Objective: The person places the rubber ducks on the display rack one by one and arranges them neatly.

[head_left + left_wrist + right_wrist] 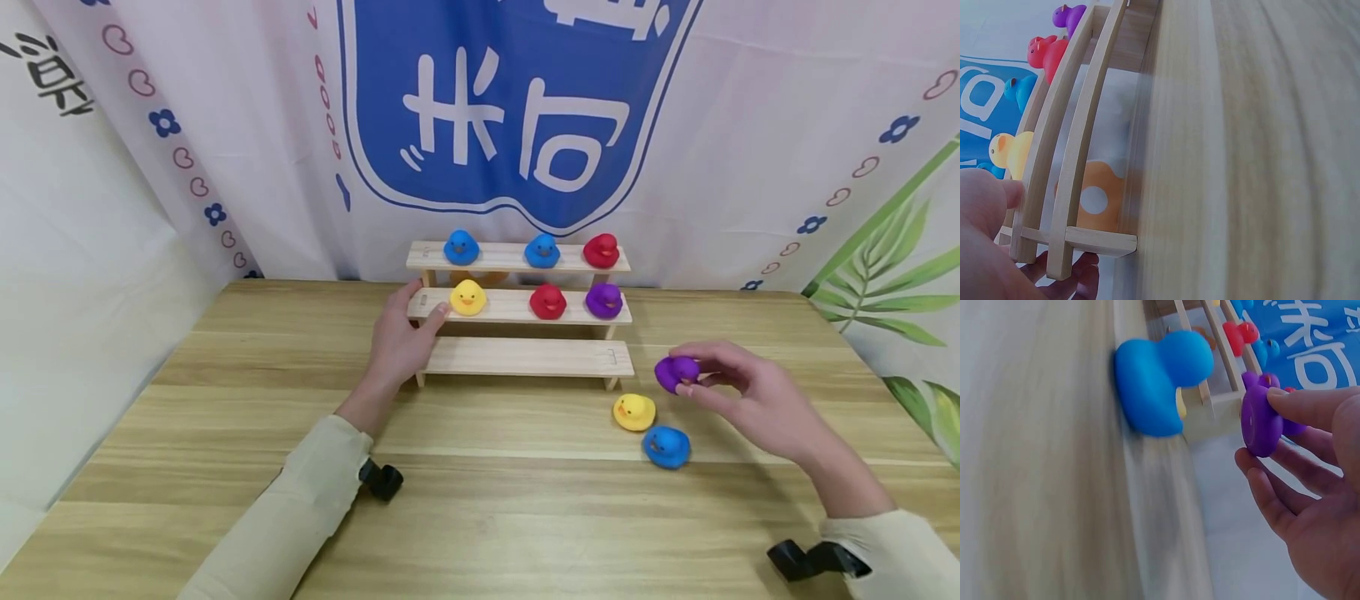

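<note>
My left hand (pixel 397 333) grips the left end of a three-step wooden display stand (pixel 525 358), its thumb on the middle step and fingers curled beneath, as the left wrist view shows. Right of the stand, my right hand (pixel 765 404) pinches a purple rubber duck (pixel 673 374) between thumb and fingers, above the table. On the middle step sit a yellow duck (pixel 468 297), a red duck (pixel 548 302) and another purple duck (pixel 603 301). The top step bears two blue ducks, one at the left (pixel 461 247) and one further right (pixel 542 251), plus a red duck (pixel 602 250).
On the wood-grain table (pixel 487 517), a yellow duck (pixel 633 412) and a blue duck (pixel 667 447) lie below and left of my right hand. A printed curtain (pixel 285 125) hangs close behind the stand. Black straps with small devices circle both sleeves.
</note>
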